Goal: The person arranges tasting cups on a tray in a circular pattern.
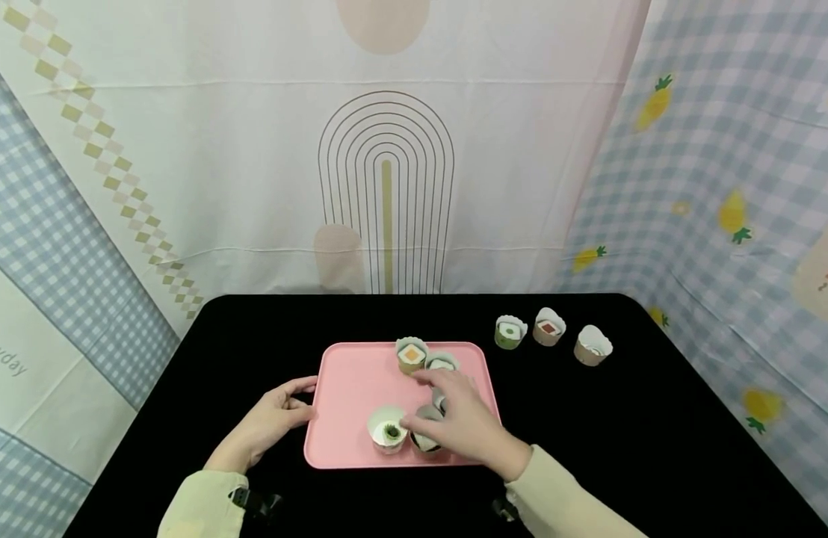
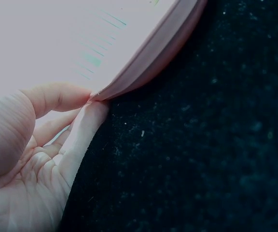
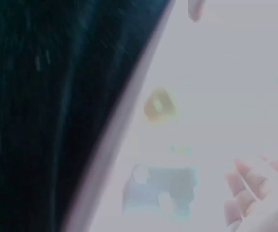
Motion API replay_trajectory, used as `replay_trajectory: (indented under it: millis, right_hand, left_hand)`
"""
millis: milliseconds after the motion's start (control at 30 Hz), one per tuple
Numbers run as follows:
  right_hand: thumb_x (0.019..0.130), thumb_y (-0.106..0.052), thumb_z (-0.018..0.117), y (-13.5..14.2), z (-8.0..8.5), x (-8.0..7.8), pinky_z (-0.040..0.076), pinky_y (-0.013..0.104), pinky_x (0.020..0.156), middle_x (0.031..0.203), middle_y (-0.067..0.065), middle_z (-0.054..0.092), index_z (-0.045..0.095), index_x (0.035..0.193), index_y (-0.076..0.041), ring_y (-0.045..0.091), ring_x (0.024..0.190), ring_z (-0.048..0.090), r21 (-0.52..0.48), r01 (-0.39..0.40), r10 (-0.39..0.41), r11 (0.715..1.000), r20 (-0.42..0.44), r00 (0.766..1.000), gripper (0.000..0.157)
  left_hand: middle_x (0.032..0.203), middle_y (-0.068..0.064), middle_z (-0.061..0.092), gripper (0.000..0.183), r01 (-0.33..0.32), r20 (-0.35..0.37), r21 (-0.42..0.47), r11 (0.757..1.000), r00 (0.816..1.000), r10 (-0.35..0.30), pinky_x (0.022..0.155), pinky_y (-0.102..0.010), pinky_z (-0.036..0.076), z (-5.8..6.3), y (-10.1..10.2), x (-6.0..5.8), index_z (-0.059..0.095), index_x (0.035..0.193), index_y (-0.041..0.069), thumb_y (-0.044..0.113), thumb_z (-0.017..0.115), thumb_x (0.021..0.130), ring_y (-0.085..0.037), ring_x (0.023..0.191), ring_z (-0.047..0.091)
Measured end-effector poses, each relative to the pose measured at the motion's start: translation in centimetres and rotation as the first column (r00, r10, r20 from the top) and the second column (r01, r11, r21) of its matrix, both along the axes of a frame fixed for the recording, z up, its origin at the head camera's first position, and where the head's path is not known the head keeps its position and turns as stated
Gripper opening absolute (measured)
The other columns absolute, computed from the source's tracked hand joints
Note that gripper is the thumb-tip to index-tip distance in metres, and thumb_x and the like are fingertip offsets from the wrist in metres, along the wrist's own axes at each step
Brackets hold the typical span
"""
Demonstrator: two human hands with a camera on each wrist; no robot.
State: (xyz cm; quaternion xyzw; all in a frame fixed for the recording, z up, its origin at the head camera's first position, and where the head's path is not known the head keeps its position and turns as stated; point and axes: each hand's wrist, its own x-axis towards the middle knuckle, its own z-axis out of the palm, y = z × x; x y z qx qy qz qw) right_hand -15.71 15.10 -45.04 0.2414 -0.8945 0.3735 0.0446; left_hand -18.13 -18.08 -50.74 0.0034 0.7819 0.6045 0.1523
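A pink tray (image 1: 347,392) lies on the black table, its rim (image 2: 151,55) showing large in the left wrist view. My left hand (image 1: 266,424) pinches that rim at the tray's left side between thumb and fingertips. Over the tray's right part, my right hand (image 1: 468,422) spreads thumb and fingers above several paper cupcake cups. One white cup (image 1: 387,430) with a dark green topping stands by the thumb. Behind the fingers are a cup with an orange square (image 1: 411,355) and a pale-topped cup (image 1: 443,362). The hand partly hides another cup (image 1: 425,442) at the front.
At the table's back right, outside the tray, stand a green cup (image 1: 510,332), a brown cup with a dark red square top (image 1: 548,327) and a tan cup with a white top (image 1: 592,346). A patterned cloth (image 1: 266,164) hangs behind the table (image 1: 252,329).
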Motion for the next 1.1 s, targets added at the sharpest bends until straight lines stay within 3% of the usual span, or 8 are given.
replay_trajectory:
  millis: [167,367,500,633,767,900,967,1100]
  right_hand:
    - [0.079,-0.040,0.079,3.8,0.5,-1.0,0.045,0.047,0.091,0.120,-0.001,0.060,0.056,0.130,-0.020,0.020,0.108,0.056,-0.175,0.138,-0.136,0.975,0.024,0.990,0.060]
    - [0.085,-0.036,0.075,10.1,-0.3,-1.9,0.044,0.042,0.086,0.122,0.007,0.058,0.049,0.135,-0.011,0.025,0.107,0.055,-0.215,0.341,-0.327,0.915,0.099,0.940,0.062]
    - [0.088,-0.041,0.069,14.1,-1.1,-2.2,0.043,0.033,0.087,0.130,0.013,0.052,0.041,0.142,-0.008,0.025,0.113,0.051,-0.203,0.454,-0.425,0.868,0.170,0.889,0.068]
    - [0.089,-0.044,0.066,17.0,-1.5,-2.2,0.042,0.036,0.090,0.137,0.018,0.045,0.032,0.147,-0.005,0.030,0.120,0.046,-0.210,0.551,-0.508,0.807,0.227,0.831,0.077]
    - [0.087,-0.050,0.066,19.1,-1.7,-2.5,0.040,0.044,0.094,0.144,0.020,0.033,0.017,0.151,-0.006,0.034,0.128,0.037,-0.232,0.656,-0.576,0.719,0.331,0.748,0.092]
    - [0.083,-0.057,0.066,20.7,-2.1,-3.2,0.038,0.049,0.096,0.150,0.024,0.019,0.000,0.152,-0.011,0.037,0.132,0.029,-0.224,0.725,-0.579,0.651,0.471,0.665,0.106]
    - [0.081,-0.060,0.065,21.5,-2.3,-3.7,0.038,0.051,0.097,0.151,0.025,0.013,-0.006,0.152,-0.013,0.039,0.132,0.029,-0.203,0.741,-0.566,0.640,0.529,0.633,0.110]
    - [0.081,-0.062,0.065,23.1,-2.5,-4.8,0.035,0.055,0.099,0.153,0.025,0.006,-0.013,0.150,-0.013,0.042,0.133,0.026,-0.173,0.747,-0.534,0.641,0.599,0.597,0.115]
  left_hand:
    - [0.108,-0.012,0.063,0.059,-0.006,0.007,-0.013,1.000,1.000,0.006,0.085,-0.042,0.050,-0.3,0.0,0.0,0.045,0.143,0.005,0.007,0.067,0.088,-0.024,0.091,0.061]
    - [0.109,-0.011,0.063,0.060,-0.011,0.007,-0.009,1.000,1.000,0.011,0.085,-0.040,0.051,-0.2,0.0,0.3,0.047,0.142,0.008,0.010,0.069,0.086,-0.024,0.091,0.061]
    - [0.110,-0.011,0.062,0.060,-0.022,0.012,-0.013,1.000,1.000,0.022,0.083,-0.038,0.051,-0.2,0.0,0.5,0.049,0.141,0.011,0.010,0.070,0.085,-0.024,0.091,0.060]
    - [0.115,-0.010,0.061,0.059,-0.028,0.016,-0.003,1.000,0.999,0.028,0.082,-0.038,0.051,-0.5,0.0,0.5,0.050,0.140,0.012,0.008,0.070,0.085,-0.025,0.091,0.060]
    - [0.114,-0.011,0.061,0.059,-0.017,0.006,0.005,1.000,1.000,0.017,0.082,-0.038,0.051,-0.7,-0.1,0.6,0.049,0.141,0.009,0.008,0.070,0.085,-0.025,0.091,0.060]
    - [0.114,-0.012,0.061,0.060,-0.013,-0.004,0.013,1.000,1.000,0.013,0.081,-0.039,0.051,-0.7,-0.1,0.8,0.047,0.141,0.006,0.008,0.069,0.086,-0.025,0.090,0.060]
    - [0.115,-0.012,0.061,0.059,-0.019,-0.001,0.015,1.000,1.000,0.019,0.081,-0.038,0.051,-0.7,-0.1,0.9,0.048,0.141,0.006,0.007,0.069,0.085,-0.025,0.090,0.060]
    - [0.112,-0.012,0.062,0.058,-0.027,0.009,0.013,1.000,1.000,0.027,0.082,-0.038,0.051,-0.6,0.0,1.0,0.049,0.140,0.007,0.006,0.069,0.085,-0.024,0.089,0.060]
